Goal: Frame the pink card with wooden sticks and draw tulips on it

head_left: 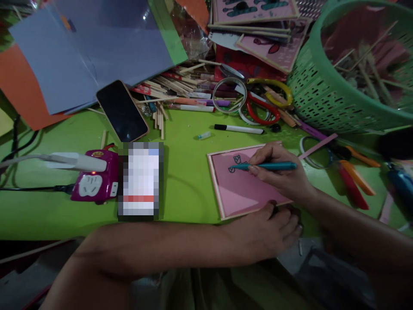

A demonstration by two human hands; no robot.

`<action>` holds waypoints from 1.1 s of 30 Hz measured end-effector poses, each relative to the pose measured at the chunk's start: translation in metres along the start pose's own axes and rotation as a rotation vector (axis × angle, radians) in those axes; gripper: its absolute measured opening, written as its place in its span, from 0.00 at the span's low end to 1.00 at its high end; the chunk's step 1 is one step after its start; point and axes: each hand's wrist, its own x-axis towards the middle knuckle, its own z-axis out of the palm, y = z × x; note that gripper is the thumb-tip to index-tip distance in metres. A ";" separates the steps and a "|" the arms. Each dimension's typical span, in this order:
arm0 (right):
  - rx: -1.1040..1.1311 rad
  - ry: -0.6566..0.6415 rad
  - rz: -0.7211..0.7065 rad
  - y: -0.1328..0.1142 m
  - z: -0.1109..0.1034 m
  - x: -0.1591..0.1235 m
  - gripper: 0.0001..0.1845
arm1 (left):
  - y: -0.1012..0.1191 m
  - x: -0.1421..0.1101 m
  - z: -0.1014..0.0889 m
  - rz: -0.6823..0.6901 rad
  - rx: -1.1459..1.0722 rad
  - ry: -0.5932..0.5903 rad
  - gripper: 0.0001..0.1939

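A pink card (238, 193) edged with thin pale wooden sticks lies flat on the green table. Small dark flower outlines (237, 160) are drawn in its upper part. My right hand (274, 168) rests over the card's right side, closed around a teal pen (277, 165) whose tip meets the outlines. Across the table's front edge lies my left forearm, and my left hand (274, 230) sits at the card's lower edge, thumb side against it. Its fingers are stretched out to the right with nothing visible in them.
A phone with a lit, blurred screen (140, 181) lies beside a purple power socket (95, 181) with cables. Behind are a dark phone (122, 111), markers, wooden sticks (174, 84), scissors (263, 110) and tape (229, 95). A green basket (322, 86) stands at the right.
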 end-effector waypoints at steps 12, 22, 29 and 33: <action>-0.023 0.032 -0.040 -0.002 0.002 0.001 0.15 | -0.001 0.001 -0.001 0.020 -0.002 -0.024 0.24; -0.015 0.023 -0.019 0.002 0.001 -0.001 0.14 | -0.001 0.000 0.000 0.012 -0.013 -0.004 0.24; 0.015 0.013 -0.016 0.006 0.000 -0.002 0.12 | 0.001 0.001 0.002 -0.011 -0.010 0.035 0.24; 0.030 0.032 -0.032 0.005 -0.001 -0.002 0.12 | 0.002 0.000 0.004 -0.014 -0.002 0.038 0.24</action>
